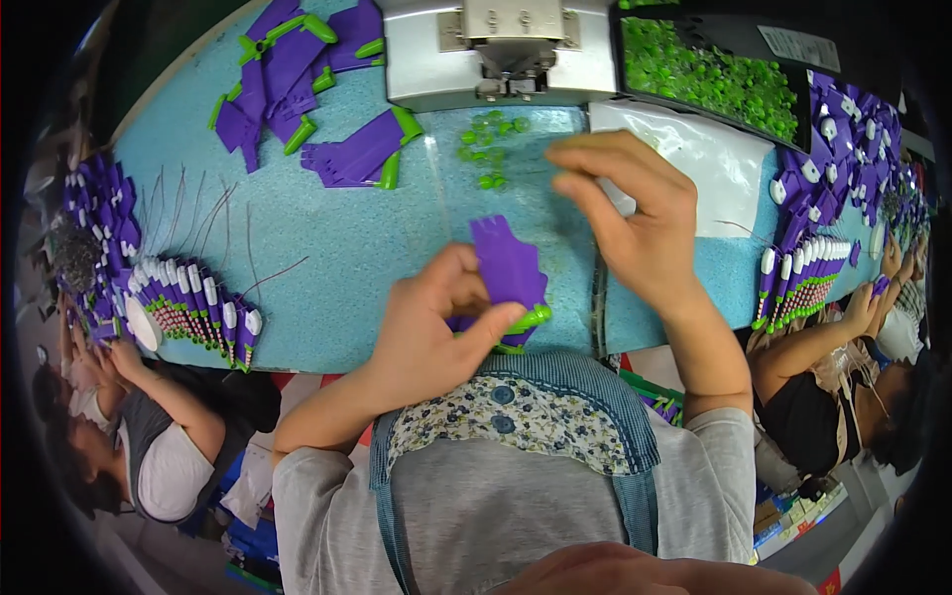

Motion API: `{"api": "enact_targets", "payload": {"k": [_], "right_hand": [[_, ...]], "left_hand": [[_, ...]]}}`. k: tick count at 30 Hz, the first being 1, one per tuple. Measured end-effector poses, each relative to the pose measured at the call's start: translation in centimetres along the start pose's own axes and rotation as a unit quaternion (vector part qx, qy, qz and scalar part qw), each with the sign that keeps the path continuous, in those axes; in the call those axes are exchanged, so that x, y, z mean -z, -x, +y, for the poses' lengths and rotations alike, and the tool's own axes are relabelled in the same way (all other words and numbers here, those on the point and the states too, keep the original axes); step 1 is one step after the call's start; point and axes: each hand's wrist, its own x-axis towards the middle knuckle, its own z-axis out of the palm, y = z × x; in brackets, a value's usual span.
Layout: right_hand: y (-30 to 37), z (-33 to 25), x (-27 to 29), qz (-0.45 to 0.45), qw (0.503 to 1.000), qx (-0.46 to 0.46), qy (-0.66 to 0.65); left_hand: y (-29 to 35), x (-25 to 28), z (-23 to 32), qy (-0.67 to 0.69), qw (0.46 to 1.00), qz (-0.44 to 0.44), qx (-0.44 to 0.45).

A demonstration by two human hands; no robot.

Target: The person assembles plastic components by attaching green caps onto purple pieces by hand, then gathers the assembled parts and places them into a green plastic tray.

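My left hand [431, 322] is closed around a flat purple plastic piece [508, 260] with stepped edges. A bright green plastic part sits at the piece's lower end, by my thumb. More purple and green shows below my fingers, mostly hidden by the hand. To the right, my right hand [635, 203] hovers above the table, thumb and fingers drawn together in a pinch. Whatever is between those fingertips, if anything, is too small to make out. Just left of them lies a loose group of small green plastic pieces [484, 149] on the blue mat [337, 233].
A metal machine [496, 74] stands at the back centre. Beside it, a black tray [805, 104] holds many green pieces. Purple-and-green parts [362, 149] are piled back left. Assembled rows [188, 302] lie left, others [803, 278] right. Co-workers sit on both sides.
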Motion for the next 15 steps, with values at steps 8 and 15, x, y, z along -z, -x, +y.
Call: {"api": "enact_targets", "payload": {"k": [8, 15], "right_hand": [[-1.2, 1.8, -3.4, -0.014, 0.963, 0.111, 0.244], [-0.6, -0.5, -1.7, -0.021, 0.997, -0.055, 0.044]], "left_hand": [[-3.9, 5.8, 2.0, -0.36, 0.906, 0.208, -0.076], [-5.4, 6.9, 3.0, -0.292, 0.919, 0.256, -0.067]]}}
